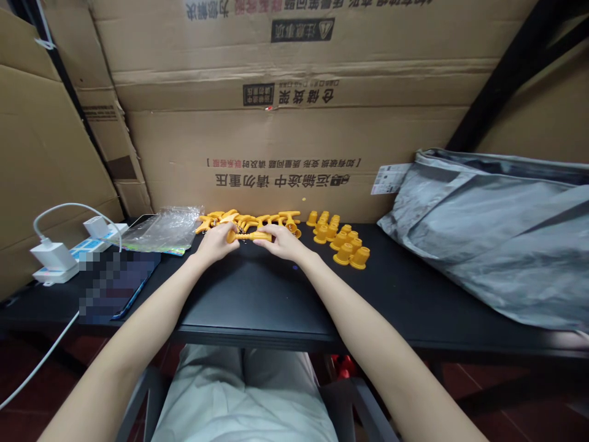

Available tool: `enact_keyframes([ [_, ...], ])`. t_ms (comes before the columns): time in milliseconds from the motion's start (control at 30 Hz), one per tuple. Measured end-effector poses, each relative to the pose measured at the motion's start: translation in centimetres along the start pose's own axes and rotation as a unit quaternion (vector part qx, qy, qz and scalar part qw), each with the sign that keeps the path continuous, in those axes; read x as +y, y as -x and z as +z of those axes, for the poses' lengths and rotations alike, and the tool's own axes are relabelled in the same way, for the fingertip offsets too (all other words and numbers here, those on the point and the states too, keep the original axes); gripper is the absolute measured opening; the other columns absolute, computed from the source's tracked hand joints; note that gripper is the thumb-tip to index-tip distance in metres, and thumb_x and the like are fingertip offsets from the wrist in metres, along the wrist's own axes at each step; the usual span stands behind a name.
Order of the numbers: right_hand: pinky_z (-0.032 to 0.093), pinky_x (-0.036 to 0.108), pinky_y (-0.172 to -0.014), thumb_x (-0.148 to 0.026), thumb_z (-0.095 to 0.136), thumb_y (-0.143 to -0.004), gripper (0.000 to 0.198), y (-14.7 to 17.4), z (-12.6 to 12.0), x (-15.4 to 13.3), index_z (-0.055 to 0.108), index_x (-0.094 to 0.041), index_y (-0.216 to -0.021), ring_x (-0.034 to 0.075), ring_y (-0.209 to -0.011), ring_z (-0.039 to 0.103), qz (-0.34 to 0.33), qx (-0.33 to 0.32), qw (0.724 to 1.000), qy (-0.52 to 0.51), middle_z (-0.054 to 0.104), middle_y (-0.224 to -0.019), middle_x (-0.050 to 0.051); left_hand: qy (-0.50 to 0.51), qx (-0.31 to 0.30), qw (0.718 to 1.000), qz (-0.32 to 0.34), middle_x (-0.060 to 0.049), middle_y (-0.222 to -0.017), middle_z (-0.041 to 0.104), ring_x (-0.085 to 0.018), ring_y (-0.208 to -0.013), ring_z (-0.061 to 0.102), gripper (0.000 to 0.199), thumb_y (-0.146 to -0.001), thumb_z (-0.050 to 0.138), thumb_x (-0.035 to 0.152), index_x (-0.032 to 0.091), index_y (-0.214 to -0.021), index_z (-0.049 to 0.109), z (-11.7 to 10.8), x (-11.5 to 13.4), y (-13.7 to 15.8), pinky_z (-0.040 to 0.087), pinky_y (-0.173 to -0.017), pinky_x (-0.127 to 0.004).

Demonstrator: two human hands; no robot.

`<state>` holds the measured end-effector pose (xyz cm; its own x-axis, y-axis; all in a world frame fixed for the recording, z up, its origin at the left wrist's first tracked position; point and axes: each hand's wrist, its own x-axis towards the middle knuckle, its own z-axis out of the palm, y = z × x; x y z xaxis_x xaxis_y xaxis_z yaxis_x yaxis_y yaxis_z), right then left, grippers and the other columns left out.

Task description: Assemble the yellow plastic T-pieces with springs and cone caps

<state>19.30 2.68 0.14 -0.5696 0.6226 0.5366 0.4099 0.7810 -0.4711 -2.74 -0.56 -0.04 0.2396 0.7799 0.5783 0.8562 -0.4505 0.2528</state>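
Between my two hands, just above the black table, is a yellow plastic piece lying level, with a slim, ridged stretch in its middle. My left hand pinches its left end, and my right hand grips the right end between thumb and fingers. The fingers cover part of both ends. Right behind the hands lies a heap of yellow T-shaped plastic pieces, some with small metal chains. To the right of my right hand stand several yellow flanged cups, narrow end up.
At the left are a phone, clear plastic bags and a power strip with a white charger and cable. A large grey bag takes up the right side. Printed cardboard walls off the back.
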Motion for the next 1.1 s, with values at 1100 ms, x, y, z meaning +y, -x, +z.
enact_keyframes([
  [1100,0.034,0.024,-0.050,-0.058,0.069,-0.067,0.044,0.0,-1.0,-0.3,0.064,-0.015,-0.075,0.010,-0.051,0.044,0.141,-0.049,0.970,-0.190,0.054,-0.058,-0.002,-0.068,0.022,0.997,0.030,-0.008,-0.097,0.068,-0.022,-0.093,0.065,0.019,-0.076,0.059,0.018,0.019,-0.095,0.057,0.9,0.8,0.2,0.049,-0.085,-0.032],
])
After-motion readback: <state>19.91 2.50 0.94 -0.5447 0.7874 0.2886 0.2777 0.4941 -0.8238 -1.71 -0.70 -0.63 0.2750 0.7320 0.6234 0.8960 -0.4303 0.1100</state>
